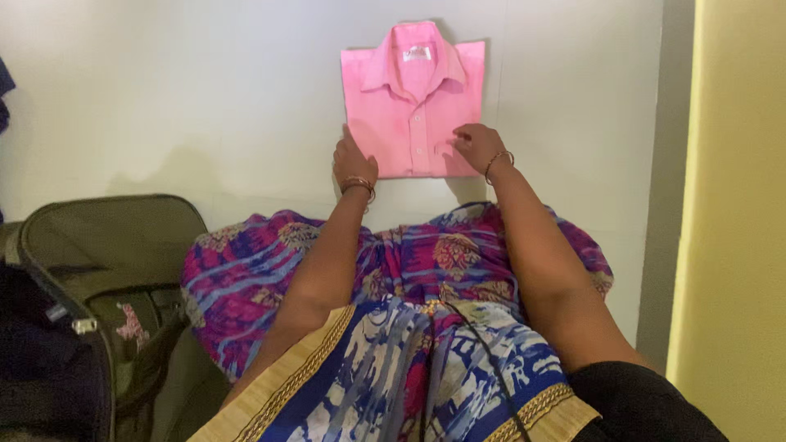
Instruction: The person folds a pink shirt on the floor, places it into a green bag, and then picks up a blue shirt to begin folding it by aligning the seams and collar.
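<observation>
A folded pink shirt [409,90] lies flat on the pale floor in front of me, collar away from me, buttons up. My left hand [352,160] rests at the shirt's near left corner, fingers against its edge. My right hand [477,144] lies flat on the shirt's near right part, fingers spread on the fabric. Both wrists carry bangles. Neither hand lifts the shirt.
An open olive-green suitcase [115,245] stands at my left with dark clothing [41,352] inside it. My lap is covered by purple and blue patterned cloth [409,270]. A yellow wall [737,205] rises at the right. Pale floor [205,98] stretches around the shirt.
</observation>
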